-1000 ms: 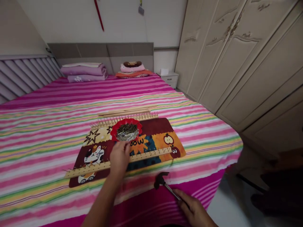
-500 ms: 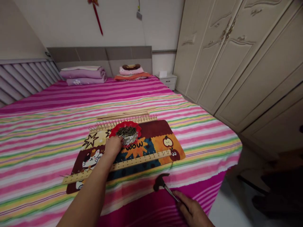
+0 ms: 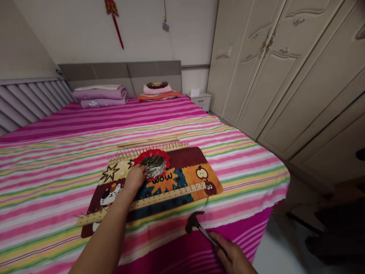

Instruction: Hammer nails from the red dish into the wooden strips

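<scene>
while our left hand (image 3: 137, 177) is lying over the left rim of the red bowl (image 3: 167, 161), near the middle of the frame, our right hand (image 3: 232, 253) is gripping the hammer (image 3: 202, 229) at lower right of centre. the right fingers are wrapping around the handle. the left fingers are curling at the left edge of the loose nails (image 3: 155, 166); their tips are not showing clearly, so we cannot tell whether they are grasping one.

we are judging the step in hand to be picking a nail from the bowl. for a clean pick, we are recommending a light pinch on a single nail at the edge of the pile, close below its head. we are also advising a lift with good clearance, since the left forearm (image 3: 114, 224) is passing across the nail-studded front strip (image 3: 168, 195) in view. we are favouring a low hammer position, well apart from the bowl.

the hammer's long axis is running diagonally: the head is pointing to the upper left, and the handle is ending inside the right hand at lower right. the claw is pointing right. the front strip is running from lower left to right of centre, its right end sitting higher in the frame. the loose nails are lying in mixed directions.
</scene>
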Demonstrator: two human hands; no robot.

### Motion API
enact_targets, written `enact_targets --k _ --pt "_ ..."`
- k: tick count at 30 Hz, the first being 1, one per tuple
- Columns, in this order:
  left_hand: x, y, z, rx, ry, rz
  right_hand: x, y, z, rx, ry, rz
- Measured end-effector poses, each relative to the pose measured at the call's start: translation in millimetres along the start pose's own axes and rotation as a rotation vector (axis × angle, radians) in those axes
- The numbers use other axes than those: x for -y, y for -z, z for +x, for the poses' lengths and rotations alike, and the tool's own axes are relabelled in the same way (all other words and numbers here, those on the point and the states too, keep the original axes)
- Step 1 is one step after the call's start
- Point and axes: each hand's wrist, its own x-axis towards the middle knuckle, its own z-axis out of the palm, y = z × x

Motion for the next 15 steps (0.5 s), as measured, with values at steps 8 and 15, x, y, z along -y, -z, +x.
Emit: enact_targets --k 8,15 --pt "5 12.2 -10 -0.242 0.273 -0.791 2 -1 -1 0.002 -0.007 0.011" --pt "-27 26.2 -45 -0.150 0.346 -1.585 1 -3 2 -0.017 -0.004 -0.029"
